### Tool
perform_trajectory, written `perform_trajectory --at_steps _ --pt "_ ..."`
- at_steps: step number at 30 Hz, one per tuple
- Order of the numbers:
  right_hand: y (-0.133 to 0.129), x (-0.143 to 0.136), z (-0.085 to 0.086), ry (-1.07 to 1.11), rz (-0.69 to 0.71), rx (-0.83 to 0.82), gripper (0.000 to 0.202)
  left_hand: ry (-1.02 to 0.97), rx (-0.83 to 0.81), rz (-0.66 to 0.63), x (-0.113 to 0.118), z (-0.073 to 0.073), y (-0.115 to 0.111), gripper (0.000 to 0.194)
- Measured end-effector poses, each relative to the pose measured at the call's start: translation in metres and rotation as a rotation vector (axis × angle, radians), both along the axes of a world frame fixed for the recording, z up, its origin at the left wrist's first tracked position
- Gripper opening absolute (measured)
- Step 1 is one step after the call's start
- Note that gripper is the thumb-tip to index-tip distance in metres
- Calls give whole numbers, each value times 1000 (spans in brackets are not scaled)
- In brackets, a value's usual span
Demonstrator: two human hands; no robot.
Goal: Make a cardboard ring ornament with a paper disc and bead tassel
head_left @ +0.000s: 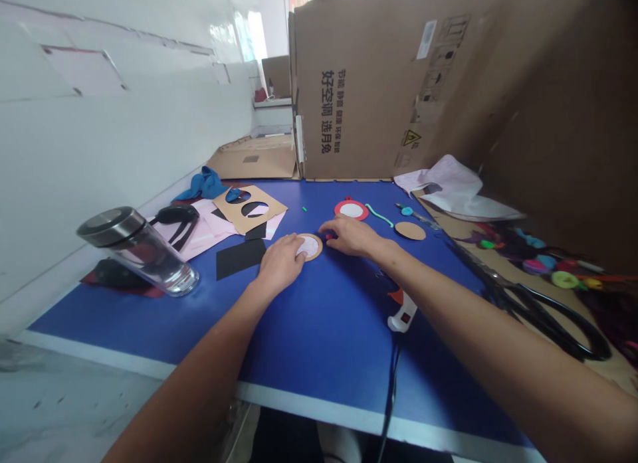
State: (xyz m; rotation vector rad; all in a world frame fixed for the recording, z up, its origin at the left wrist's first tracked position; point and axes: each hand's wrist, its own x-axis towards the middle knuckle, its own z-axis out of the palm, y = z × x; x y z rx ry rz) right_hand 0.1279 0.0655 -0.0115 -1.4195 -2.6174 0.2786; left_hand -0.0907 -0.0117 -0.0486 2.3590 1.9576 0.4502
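My left hand (283, 262) lies over a round cardboard disc (319, 247) with a white middle, its fingers and thumb holding the disc against the blue table. Just right of the disc, my right hand (351, 235) has curled fingers around a small dark pinkish thing (329, 236), too small to name. Beyond the right hand lies a red ring with a white centre (351, 211), and a mint-green strip (379, 215) curves away from it. A plain brown cardboard disc (409, 231) is farther right. Under my right forearm lies a white and orange glue gun (401, 315).
At left, a tilted glass bottle (144, 254) stands near headphones (177, 217), black paper (239, 260) and a cardboard sheet with round holes (239, 217). Large black-handled scissors (553, 310) lie at right. A big cardboard box (369, 117) walls the back. The glue gun's cord (390, 396) crosses the front edge.
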Motion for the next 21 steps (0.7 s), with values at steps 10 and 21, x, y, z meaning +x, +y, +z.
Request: perform_trajectory --at_steps 10,21 --pt "3 2 -3 -35 -13 9 36 -12 -10 -9 -1 -2 1 47" --pt "0 11 -3 -46 -41 11 35 -29 -4 -43 7 -2 -2 44"
